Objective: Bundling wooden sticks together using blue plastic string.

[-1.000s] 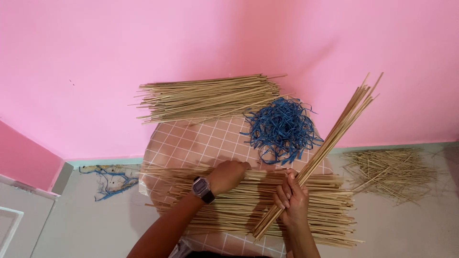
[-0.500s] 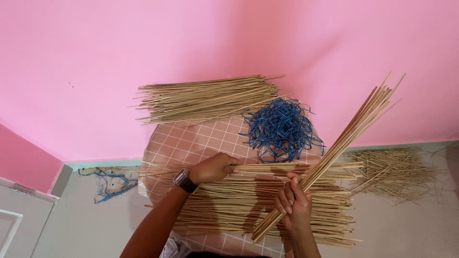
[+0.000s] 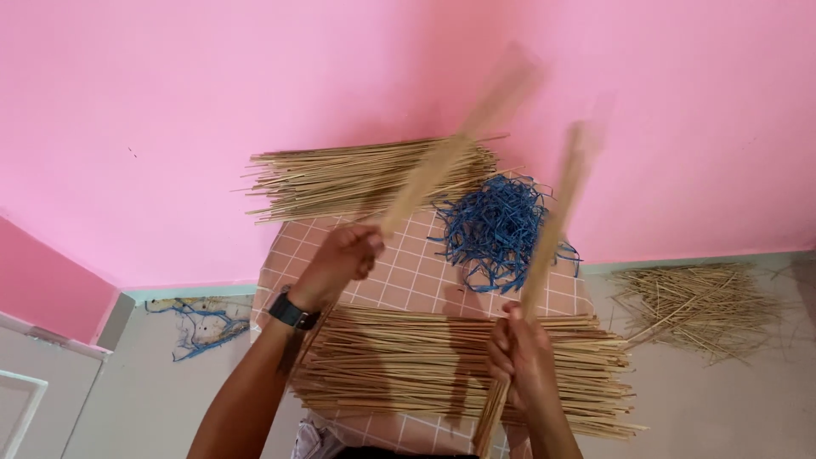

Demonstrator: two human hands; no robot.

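Note:
My left hand [image 3: 343, 258], with a dark watch on its wrist, grips a small bunch of thin pale sticks [image 3: 442, 161] that is blurred and points up to the right. My right hand [image 3: 520, 357] is closed on a second bunch of sticks [image 3: 552, 229], held nearly upright and also blurred. Both hands are above a wide pile of the same sticks [image 3: 425, 365] lying across a pink checked sheet [image 3: 408, 272].
Another stick pile [image 3: 365, 177] lies at the sheet's far edge by the pink wall. A tangle of blue cord [image 3: 497, 229] sits to its right. Loose sticks [image 3: 693, 308] lie on the grey floor at right, blue scraps [image 3: 195, 321] at left.
My left hand lifted a bunch off the near pile and swung it upward. My right hand's bunch swung from leaning right to almost vertical.

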